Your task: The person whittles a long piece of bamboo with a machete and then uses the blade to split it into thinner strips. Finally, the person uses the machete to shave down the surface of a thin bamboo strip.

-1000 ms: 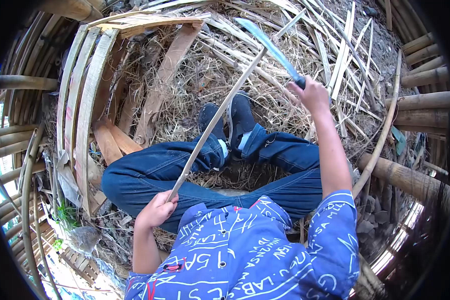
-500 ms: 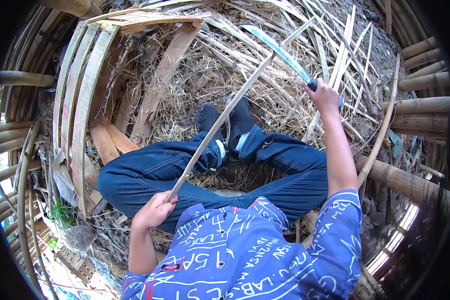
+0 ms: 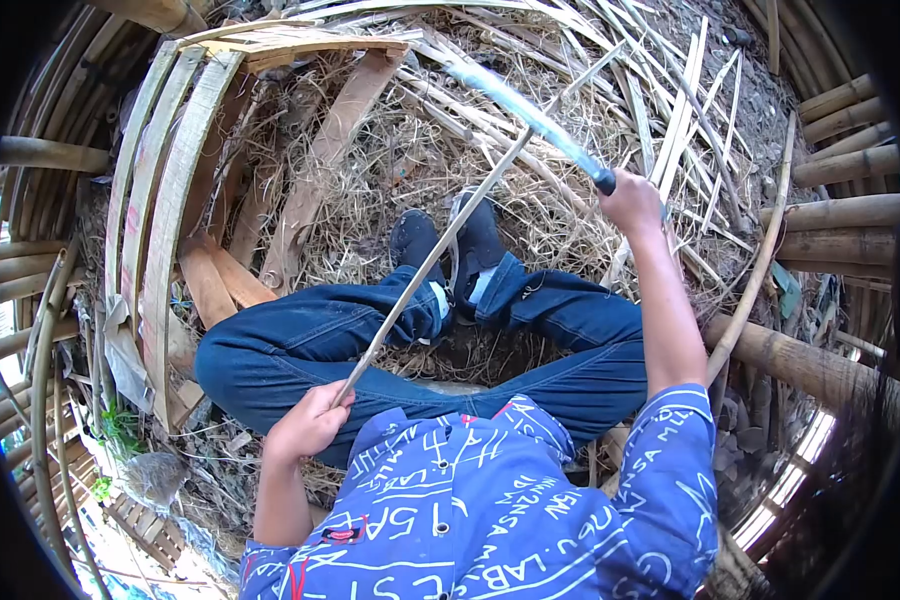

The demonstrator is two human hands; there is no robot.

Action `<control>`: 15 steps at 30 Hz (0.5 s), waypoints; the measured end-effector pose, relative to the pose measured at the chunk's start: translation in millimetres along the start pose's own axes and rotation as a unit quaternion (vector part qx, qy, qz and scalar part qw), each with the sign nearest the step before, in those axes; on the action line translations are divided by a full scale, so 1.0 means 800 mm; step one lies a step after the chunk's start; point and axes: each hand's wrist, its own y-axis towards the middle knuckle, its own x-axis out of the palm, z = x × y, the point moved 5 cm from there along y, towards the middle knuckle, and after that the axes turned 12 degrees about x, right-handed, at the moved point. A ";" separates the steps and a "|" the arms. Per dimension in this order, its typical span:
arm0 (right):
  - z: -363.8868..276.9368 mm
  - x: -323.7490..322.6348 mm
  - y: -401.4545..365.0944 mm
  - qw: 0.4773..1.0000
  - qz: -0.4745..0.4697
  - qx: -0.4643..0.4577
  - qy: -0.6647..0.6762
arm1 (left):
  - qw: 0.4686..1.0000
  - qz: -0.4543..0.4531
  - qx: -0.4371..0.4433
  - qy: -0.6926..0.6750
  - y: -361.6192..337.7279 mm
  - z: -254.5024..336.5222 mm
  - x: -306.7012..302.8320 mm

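Note:
My left hand is closed round the near end of a long thin bamboo strip. The strip slants up and to the right, past my crossed legs and over the shoes, to its far end above the shavings. My right hand grips the dark handle of a machete. Its long blade, smeared by motion, points up and left and crosses over the strip near the strip's far end in this view.
Dry shavings and loose split strips cover the ground ahead. A wooden slatted crate stands at the left. Bamboo poles line the right side, with a thick pole beside my right elbow.
My right hand has moved a little left and the machete with it, its tip now farther left. The strip has turned slightly; my left hand has stayed nearly in place.

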 end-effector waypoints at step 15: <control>-0.003 0.003 0.036 0.997 -0.035 0.067 0.003 | 0.986 -0.001 -0.058 -0.158 -0.009 -0.016 -0.002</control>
